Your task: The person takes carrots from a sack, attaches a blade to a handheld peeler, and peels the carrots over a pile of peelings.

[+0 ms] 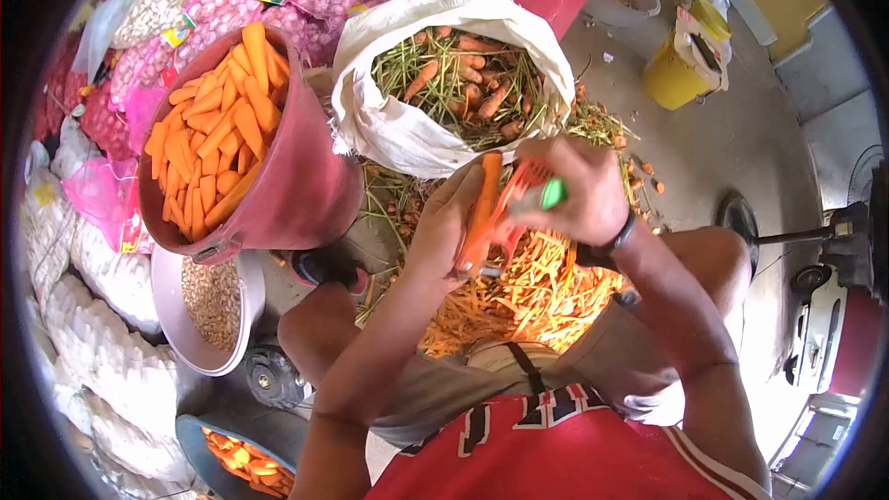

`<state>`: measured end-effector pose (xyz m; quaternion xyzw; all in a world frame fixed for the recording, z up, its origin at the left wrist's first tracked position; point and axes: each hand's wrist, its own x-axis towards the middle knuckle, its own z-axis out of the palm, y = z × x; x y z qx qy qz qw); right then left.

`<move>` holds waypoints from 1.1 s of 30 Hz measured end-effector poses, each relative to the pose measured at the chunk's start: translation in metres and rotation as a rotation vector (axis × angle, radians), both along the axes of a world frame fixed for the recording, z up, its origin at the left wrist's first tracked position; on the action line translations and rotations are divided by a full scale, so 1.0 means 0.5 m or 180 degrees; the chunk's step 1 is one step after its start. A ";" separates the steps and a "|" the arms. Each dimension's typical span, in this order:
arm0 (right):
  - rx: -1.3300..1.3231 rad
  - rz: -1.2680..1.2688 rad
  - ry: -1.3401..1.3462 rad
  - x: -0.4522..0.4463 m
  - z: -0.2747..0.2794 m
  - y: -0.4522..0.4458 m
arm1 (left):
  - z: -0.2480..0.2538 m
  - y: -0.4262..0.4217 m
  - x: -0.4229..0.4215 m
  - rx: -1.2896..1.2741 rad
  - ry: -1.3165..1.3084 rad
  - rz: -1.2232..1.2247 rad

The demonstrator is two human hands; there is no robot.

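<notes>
My left hand (449, 222) is wrapped round a carrot (481, 213) — its long axis runs away from me, far end leaning slightly right. My right hand (588, 190), the one farther from the carrot, grips a green-handled tool (553, 193) just to the carrot's right; blur hides whether its blade touches. Orange peelings (546, 301) lie heaped below. Beyond stands the white sack (370, 120) — and leftward, the red bucket (319, 185) full of peeled carrots (218, 134).
</notes>
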<state>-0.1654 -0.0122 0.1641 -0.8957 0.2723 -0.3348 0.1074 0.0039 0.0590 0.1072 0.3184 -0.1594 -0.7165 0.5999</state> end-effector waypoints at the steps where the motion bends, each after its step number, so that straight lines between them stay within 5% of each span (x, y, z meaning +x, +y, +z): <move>1: 0.0021 -0.0169 -0.0089 -0.007 0.002 -0.019 | 0.001 0.003 -0.004 -0.0009 -0.0089 0.0043; 5: -0.0456 -0.1297 -0.0208 -0.055 0.005 -0.111 | -0.008 0.007 -0.001 0.0117 -0.0432 -0.0208; 6: -0.0427 -0.1276 -0.0326 -0.056 0.011 -0.107 | -0.018 0.009 0.018 -0.0171 0.0196 -0.0540; 9: 0.0363 -0.0455 -0.0473 -0.020 0.010 -0.022 | 0.001 -0.007 0.006 -0.0063 0.0207 -0.0138; 12: -0.0229 0.0366 -0.0196 0.005 -0.002 0.004 | -0.004 -0.004 0.003 -0.0035 0.0150 -0.0072; 19: 0.0014 -0.1281 -0.0243 -0.054 0.016 -0.105 | 0.006 0.010 0.007 0.0149 -0.0247 -0.0288; 22: 0.0342 -0.0429 -0.0411 -0.020 0.006 -0.023 | 0.030 0.001 0.011 0.0070 0.0059 -0.0224; 25: -0.0325 0.0435 -0.0179 0.000 0.001 -0.001 | 0.011 0.000 -0.007 0.0214 0.0283 0.0063; 29: -0.0069 -0.0884 -0.0255 -0.046 0.003 -0.085 | -0.006 0.016 0.007 -0.0039 -0.0045 -0.0469; 32: 0.0478 -0.1288 -0.0235 -0.057 0.002 -0.094 | 0.008 0.009 0.008 0.0145 -0.0111 -0.0312; 33: 0.0511 -0.0855 -0.0556 -0.045 -0.002 -0.071 | 0.007 0.006 0.010 0.0132 -0.0049 -0.0280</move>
